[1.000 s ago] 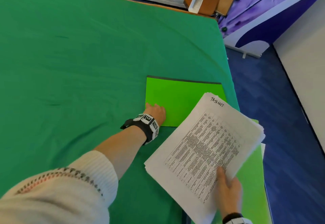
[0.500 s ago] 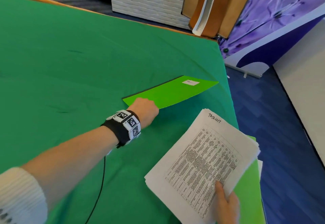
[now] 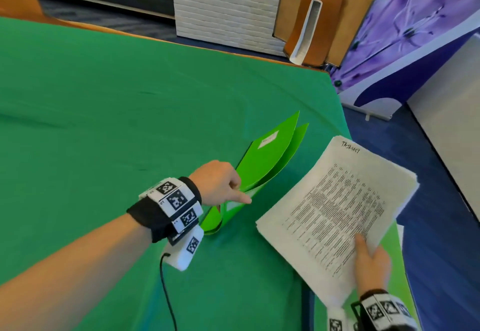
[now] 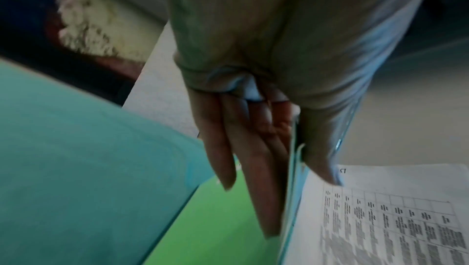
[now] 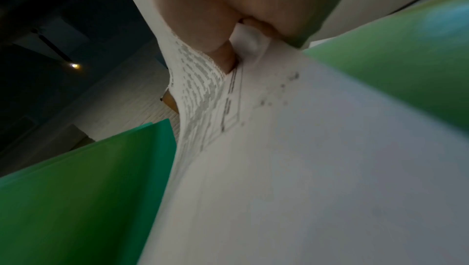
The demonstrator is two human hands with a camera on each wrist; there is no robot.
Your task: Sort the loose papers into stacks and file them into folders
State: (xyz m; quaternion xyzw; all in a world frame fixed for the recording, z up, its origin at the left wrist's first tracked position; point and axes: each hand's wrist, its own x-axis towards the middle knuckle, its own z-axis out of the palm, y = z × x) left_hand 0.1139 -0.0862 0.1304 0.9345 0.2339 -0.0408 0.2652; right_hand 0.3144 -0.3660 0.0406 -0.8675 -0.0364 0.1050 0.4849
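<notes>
With the green folder (image 3: 262, 164) tipped up on its edge on the desk (image 3: 104, 110), my left hand (image 3: 219, 182) has it by the near end, thumb on one side and fingers (image 4: 223, 149) on the other, pinching the cover so the flaps gape apart. There's a small white label (image 3: 268, 139) on the raised cover, writing too small to read. The far corners of the folder fan out, pointing away from me.

My right hand (image 3: 371, 263) grips the stack of papers (image 3: 335, 208), thumb on top of the printed sheet, fingers curled under the near corner. The stack sits just to the right of the open folder, held off the green cloth and tilted, a handwritten word at its far corner and a dense printed table below it. From the right wrist view, the sheets bow where the thumb presses them.

Under that stack, at the desk's right edge, lies a second green folder (image 3: 392, 250), flat, with a bit of white paper showing past its edge. A black cable (image 3: 166, 291) trails from my left wristband (image 3: 168, 208) down across the cloth.
</notes>
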